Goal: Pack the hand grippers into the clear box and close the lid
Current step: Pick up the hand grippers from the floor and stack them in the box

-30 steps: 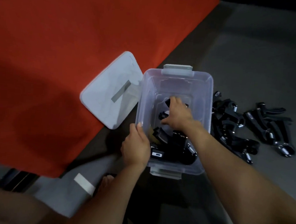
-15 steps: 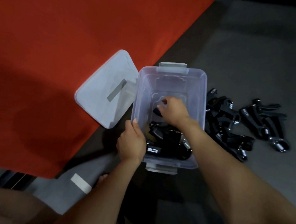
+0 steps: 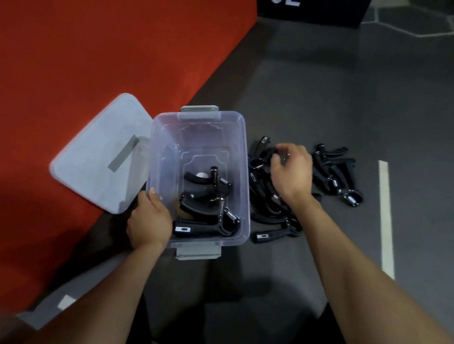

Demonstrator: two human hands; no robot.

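Note:
The clear box (image 3: 165, 154) stands open on the grey floor, and several black hand grippers (image 3: 204, 210) lie in its near half. My left hand (image 3: 150, 220) grips the box's near-left corner, thumb over the rim. A pile of black hand grippers (image 3: 269, 209) lies just right of the box, with a smaller cluster (image 3: 333, 168) farther right. My right hand (image 3: 291, 171) is down on the pile, fingers curled round one gripper at its far end. The lid (image 3: 95, 157) lies flat to the left of the box, partly on the red mat.
A red mat (image 3: 95, 41) covers the left side up to the box. A white line (image 3: 386, 218) runs along the floor at the right. A black block marked 02 (image 3: 312, 6) stands at the far edge.
My right hand has left the inside of the box and moved right onto the pile of grippers. My left hand has kept its hold on the box corner.

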